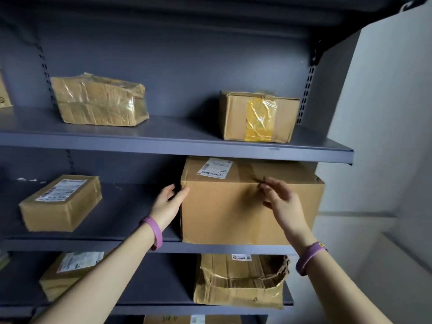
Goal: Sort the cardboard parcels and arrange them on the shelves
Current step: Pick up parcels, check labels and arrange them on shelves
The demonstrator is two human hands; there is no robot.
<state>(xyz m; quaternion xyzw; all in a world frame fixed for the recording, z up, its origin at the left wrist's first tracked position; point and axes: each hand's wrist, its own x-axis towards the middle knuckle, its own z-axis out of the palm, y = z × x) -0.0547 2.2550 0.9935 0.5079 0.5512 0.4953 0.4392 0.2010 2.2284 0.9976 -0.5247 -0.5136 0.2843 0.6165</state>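
- Large cardboard parcel (252,206) sits at the right end of the middle shelf (131,244); its top reaches almost to the underside of the upper shelf (163,146). A white shipping label (214,168) lies on its top face, toward the left.
- Left hand (169,204): open, fingers extended, palm flat against the parcel's left side near the top front corner. Touching, not gripping. Purple wristband (153,232) on the wrist.
- Right hand (280,197): open, fingers loosely curled, at the front face just below the top edge. Fingertip contact with the cardboard cannot be told. Purple wristband with a yellow tab (308,257) on this wrist.
- Upper shelf: taped, crumpled parcel (99,101) at left; small box with yellow tape (257,116) at right, well apart.
- Middle shelf, left: flat labelled parcel (60,203), well apart from the large one.
- Lower shelf (152,307): labelled parcel (70,272) at left, partly hidden by the left forearm; torn, crushed box (240,280) at right, directly beneath the large parcel.
- Grey wall (385,136) to the right of the unit.
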